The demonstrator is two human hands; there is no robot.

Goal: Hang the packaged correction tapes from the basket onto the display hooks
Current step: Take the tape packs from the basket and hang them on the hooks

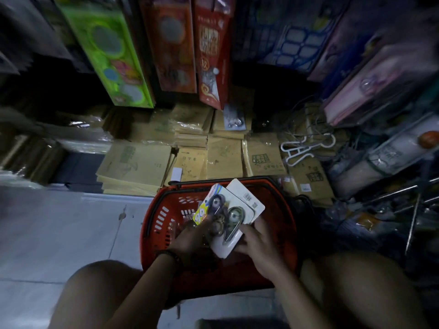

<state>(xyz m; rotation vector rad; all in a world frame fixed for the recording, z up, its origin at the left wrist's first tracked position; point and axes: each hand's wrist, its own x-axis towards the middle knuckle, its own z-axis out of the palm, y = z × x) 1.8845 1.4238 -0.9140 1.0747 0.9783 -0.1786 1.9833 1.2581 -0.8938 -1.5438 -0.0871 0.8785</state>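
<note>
A red plastic basket stands on the floor between my knees. Above it both hands hold a small stack of packaged correction tapes, white cards with dark tape dispensers under clear blisters. One card in the stack is turned with its white back up. My left hand grips the stack's left side, thumb on a blister. My right hand holds the lower right edge. One more correction tape pack lies on the notebooks beyond. Bare metal display hooks stick out at the right.
Stacks of tan notebooks cover the low shelf behind the basket. Boxed toys, green and red, hang above. White plastic hangers lie at the right among cluttered packaged goods. Grey floor tiles spread to the left.
</note>
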